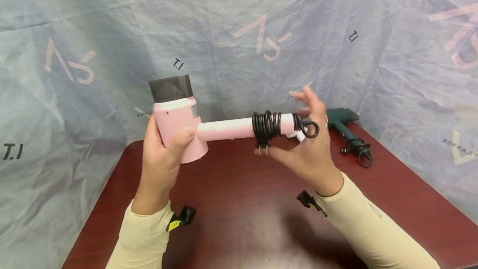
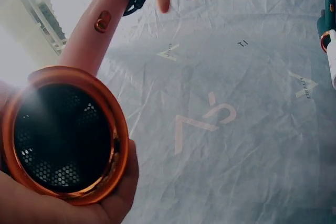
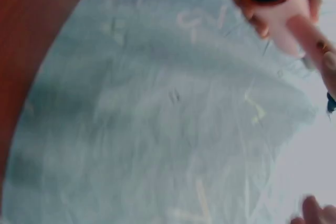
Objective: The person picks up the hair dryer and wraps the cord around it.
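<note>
A pink hair dryer [image 1: 175,123] with a black nozzle [image 1: 171,88] is held up above the table, its handle pointing right. My left hand [image 1: 160,157] grips it round the barrel, thumb across the near side. In the left wrist view the copper-rimmed mesh intake [image 2: 63,140] faces the camera. A black cord [image 1: 267,124] is coiled round the handle's end, with the two-pin plug [image 1: 263,144] hanging below. My right hand [image 1: 313,157] is spread beside that end, fingers apart. Its thumb reaches behind the plug; whether it touches is unclear.
On the table's right side lies a dark green hair dryer [image 1: 345,132] with a wrapped cord. A white object [image 1: 298,135] is partly hidden behind my right hand. The reddish-brown table [image 1: 231,202] is bordered by grey printed sheeting [image 1: 224,53].
</note>
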`<action>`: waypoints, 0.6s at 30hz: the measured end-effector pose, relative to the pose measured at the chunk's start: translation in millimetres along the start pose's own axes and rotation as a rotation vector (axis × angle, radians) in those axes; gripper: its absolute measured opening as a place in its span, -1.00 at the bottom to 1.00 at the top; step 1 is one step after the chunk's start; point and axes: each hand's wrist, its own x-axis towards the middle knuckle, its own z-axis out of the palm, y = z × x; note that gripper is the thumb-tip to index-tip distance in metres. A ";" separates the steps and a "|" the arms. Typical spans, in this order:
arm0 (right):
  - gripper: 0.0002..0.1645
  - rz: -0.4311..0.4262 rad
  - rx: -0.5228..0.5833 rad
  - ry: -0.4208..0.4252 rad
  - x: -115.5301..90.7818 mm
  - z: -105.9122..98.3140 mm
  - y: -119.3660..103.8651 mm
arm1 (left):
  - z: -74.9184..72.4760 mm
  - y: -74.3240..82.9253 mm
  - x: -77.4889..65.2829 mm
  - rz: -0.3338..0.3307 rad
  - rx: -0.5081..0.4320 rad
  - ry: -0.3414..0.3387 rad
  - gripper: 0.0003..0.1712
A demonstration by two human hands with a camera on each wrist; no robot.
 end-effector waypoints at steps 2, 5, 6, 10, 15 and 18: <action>0.65 -0.043 -0.071 0.128 3.2 -0.8 3.1 | -0.7 -0.3 -0.9 -0.022 0.017 -0.006 -0.36; 0.64 -0.109 -0.100 0.250 8.4 -3.2 3.9 | 1.1 0.5 -0.2 -0.031 0.038 -0.008 -0.34; 0.56 -0.153 -0.118 0.274 10.2 -3.4 4.1 | 1.7 0.6 0.6 -0.037 0.049 -0.011 -0.33; 0.04 -0.421 -0.259 0.281 15.0 0.0 3.7 | 1.4 -1.9 3.3 -0.133 0.157 -0.022 -0.32; -0.29 -0.613 -0.363 -0.174 8.7 2.3 8.4 | -4.2 -9.9 2.0 -0.311 0.422 -0.101 -0.18; -0.23 -0.548 -0.277 -0.525 -4.3 5.6 19.3 | -8.1 -16.5 1.5 -0.402 0.529 -0.174 -0.11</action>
